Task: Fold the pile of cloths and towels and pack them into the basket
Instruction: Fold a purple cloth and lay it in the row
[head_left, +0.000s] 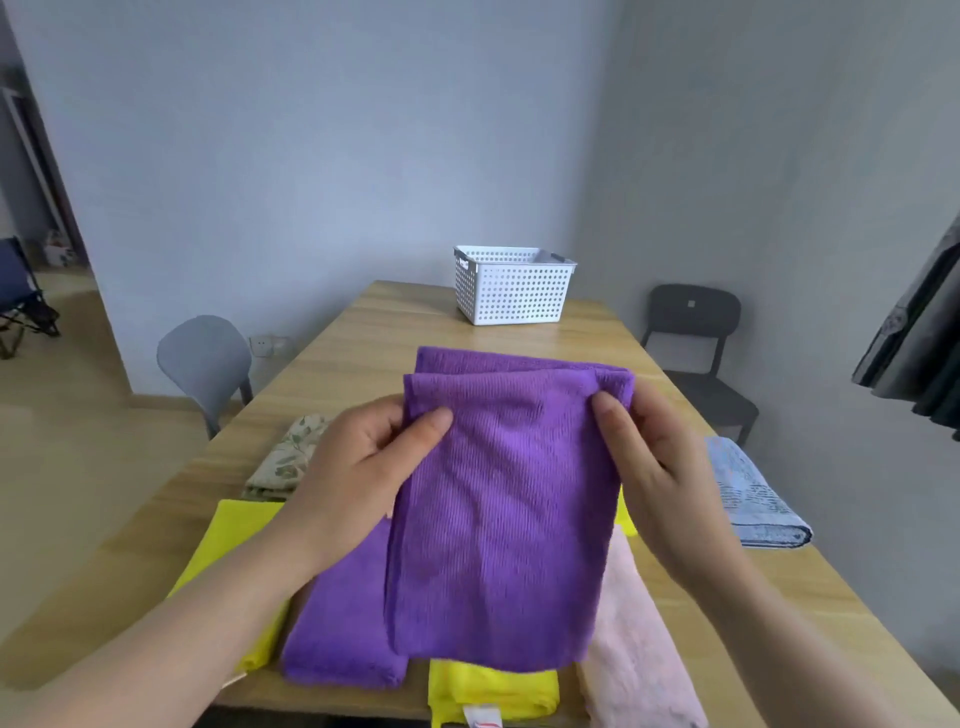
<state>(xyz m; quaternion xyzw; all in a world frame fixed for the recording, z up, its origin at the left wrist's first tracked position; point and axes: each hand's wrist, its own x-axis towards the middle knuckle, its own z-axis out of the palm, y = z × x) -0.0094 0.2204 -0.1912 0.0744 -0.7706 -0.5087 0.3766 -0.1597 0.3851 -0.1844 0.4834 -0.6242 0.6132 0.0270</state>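
left hand (358, 467), right hand (660, 467) bare; forearms bare to frame edge; nails short, plain

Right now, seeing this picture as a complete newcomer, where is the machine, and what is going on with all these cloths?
There is no machine here: these are a person's two bare hands. The single picture comes from a camera worn on the person's head, looking forward and down. The left hand and the right hand each pinch a top corner of a purple cloth, holding it up, doubled over, above a wooden table. Beneath it lie a second purple cloth, a yellow cloth and a pink towel. A flowered cloth lies to the left and a folded blue towel to the right. A white basket stands at the table's far end, where the folded pieces are meant to go.
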